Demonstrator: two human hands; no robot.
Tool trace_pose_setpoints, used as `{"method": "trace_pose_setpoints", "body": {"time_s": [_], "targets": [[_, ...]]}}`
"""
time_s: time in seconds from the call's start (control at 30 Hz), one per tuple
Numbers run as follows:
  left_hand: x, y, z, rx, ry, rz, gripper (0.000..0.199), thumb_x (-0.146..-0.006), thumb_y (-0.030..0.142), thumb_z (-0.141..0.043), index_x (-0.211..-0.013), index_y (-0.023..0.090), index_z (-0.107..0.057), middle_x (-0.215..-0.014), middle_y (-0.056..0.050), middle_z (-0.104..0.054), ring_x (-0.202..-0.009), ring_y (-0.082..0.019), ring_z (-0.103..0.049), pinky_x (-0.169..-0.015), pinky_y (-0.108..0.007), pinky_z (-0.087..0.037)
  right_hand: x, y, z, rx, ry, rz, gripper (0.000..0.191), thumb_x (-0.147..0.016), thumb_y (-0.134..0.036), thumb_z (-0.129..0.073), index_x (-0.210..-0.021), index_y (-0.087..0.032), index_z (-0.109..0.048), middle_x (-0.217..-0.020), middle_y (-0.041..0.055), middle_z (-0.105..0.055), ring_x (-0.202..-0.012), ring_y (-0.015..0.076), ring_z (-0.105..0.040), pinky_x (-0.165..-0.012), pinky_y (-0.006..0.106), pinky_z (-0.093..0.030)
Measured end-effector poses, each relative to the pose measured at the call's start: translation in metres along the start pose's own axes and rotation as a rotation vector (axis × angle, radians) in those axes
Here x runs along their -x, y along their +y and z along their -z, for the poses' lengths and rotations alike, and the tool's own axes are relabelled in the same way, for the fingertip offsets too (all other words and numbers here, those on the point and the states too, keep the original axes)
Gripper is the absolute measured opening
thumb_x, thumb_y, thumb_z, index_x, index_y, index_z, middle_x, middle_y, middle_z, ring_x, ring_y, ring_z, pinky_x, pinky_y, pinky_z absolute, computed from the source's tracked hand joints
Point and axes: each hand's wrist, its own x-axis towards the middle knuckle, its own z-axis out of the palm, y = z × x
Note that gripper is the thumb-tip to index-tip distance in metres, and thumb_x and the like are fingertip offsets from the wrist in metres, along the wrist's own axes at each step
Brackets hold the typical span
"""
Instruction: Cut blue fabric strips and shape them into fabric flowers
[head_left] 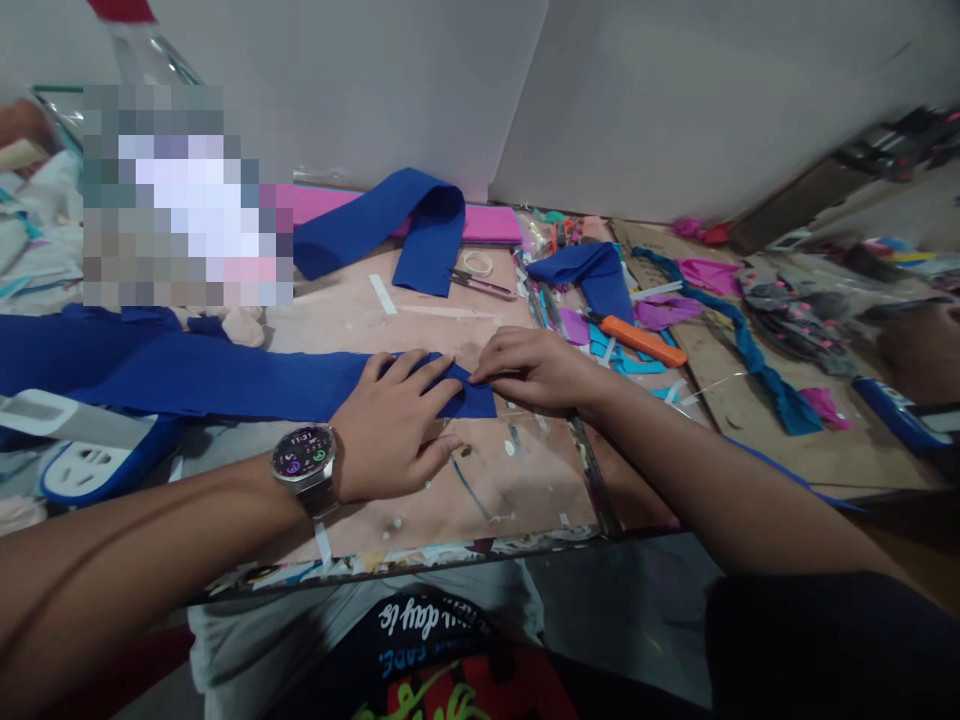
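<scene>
A long blue fabric strip [225, 375] lies flat across the work table, running from the left edge to the middle. My left hand [397, 420], with a smartwatch [304, 452] on its wrist, rests on the strip with fingers spread. At the strip's right end, my right hand [529, 368] has its thumb and fingers pinched together on the fabric edge. Its fingertips partly cover that corner. Behind them lies a looped blue fabric piece [435, 200], with a smaller blue piece [600, 275] to its right.
An orange utility knife [641, 340] lies right of my right hand. Scissors [484, 285] and a tape roll [478, 263] sit farther back. A blue-and-white power strip [94, 460] is at left. Cardboard [847, 450] with fabric scraps covers the right side.
</scene>
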Motion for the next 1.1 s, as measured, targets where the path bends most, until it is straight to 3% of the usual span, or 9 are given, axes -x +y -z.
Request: {"method": "trace_pose_setpoints", "body": {"time_s": [0.2, 0.33, 0.43, 0.6, 0.73, 0.87, 1.1], "targets": [[0.000, -0.001, 0.000, 0.042, 0.028, 0.008, 0.056, -0.096, 0.052, -0.055, -0.142, 0.019, -0.055, -0.160, -0.015, -0.050, -0.147, -0.040, -0.041, -0.113, -0.063, -0.034, 0.000, -0.001, -0.002, -0.029, 0.028, 0.010, 0.022, -0.094, -0.013, -0.062, -0.103, -0.023, -0.080, -0.093, 0.0061, -0.078, -0.089, 0.0176, -0.070, -0.084, 0.033, -0.056], [-0.003, -0.006, 0.005, 0.111, 0.111, 0.031, 0.062, -0.097, 0.052, -0.056, -0.146, 0.016, -0.050, -0.159, -0.017, -0.049, -0.146, -0.038, -0.042, -0.116, -0.058, -0.035, -0.001, -0.009, -0.002, -0.078, 0.066, -0.013, 0.023, -0.092, -0.011, -0.062, -0.106, -0.021, -0.078, -0.097, 0.0070, -0.079, -0.091, 0.0175, -0.073, -0.085, 0.033, -0.058], [-0.009, -0.013, 0.014, 0.201, 0.182, 0.025, 0.054, -0.097, 0.045, -0.056, -0.141, 0.014, -0.053, -0.150, -0.017, -0.058, -0.139, -0.034, -0.050, -0.115, -0.054, -0.037, -0.002, -0.017, -0.002, -0.146, 0.089, 0.007, 0.026, -0.091, -0.010, -0.060, -0.106, -0.021, -0.078, -0.099, 0.0072, -0.080, -0.094, 0.0176, -0.074, -0.087, 0.033, -0.059], [-0.020, -0.019, 0.030, 0.350, 0.092, -0.019, 0.030, -0.098, 0.035, -0.054, -0.118, 0.019, -0.069, -0.120, -0.009, -0.075, -0.115, -0.027, -0.065, -0.107, -0.047, -0.044, -0.004, -0.031, 0.000, -0.279, 0.098, 0.012, 0.026, -0.097, -0.015, -0.054, -0.105, -0.020, -0.078, -0.100, 0.0078, -0.080, -0.094, 0.0167, -0.074, -0.087, 0.032, -0.058], [-0.024, -0.019, 0.038, 0.502, 0.063, 0.034, 0.022, -0.096, 0.033, -0.056, -0.101, 0.019, -0.072, -0.103, -0.006, -0.077, -0.097, -0.023, -0.069, -0.091, -0.037, -0.051, -0.006, -0.042, 0.000, -0.276, 0.203, -0.028, 0.014, -0.095, -0.028, -0.070, -0.095, -0.017, -0.078, -0.090, 0.0083, -0.080, -0.083, 0.0157, -0.074, -0.078, 0.028, -0.058], [-0.026, -0.018, 0.045, 0.557, 0.089, 0.079, 0.020, -0.095, 0.032, -0.055, -0.095, 0.019, -0.070, -0.098, -0.005, -0.076, -0.093, -0.022, -0.068, -0.089, -0.037, -0.052, -0.010, -0.051, -0.001, -0.194, 0.281, -0.100, 0.019, -0.088, -0.036, -0.080, -0.090, -0.017, -0.077, -0.083, 0.0060, -0.078, -0.071, 0.0137, -0.069, -0.066, 0.025, -0.054], [-0.024, -0.019, 0.053, 0.566, 0.137, 0.082, 0.022, -0.096, 0.035, -0.057, -0.099, 0.019, -0.071, -0.100, -0.005, -0.077, -0.093, -0.022, -0.069, -0.090, -0.036, -0.051, -0.022, -0.063, -0.005, -0.171, 0.395, -0.231, 0.016, -0.086, -0.025, -0.076, -0.100, -0.018, -0.073, -0.084, 0.0026, -0.075, -0.068, 0.0113, -0.064, -0.061, 0.022, -0.049]]}}
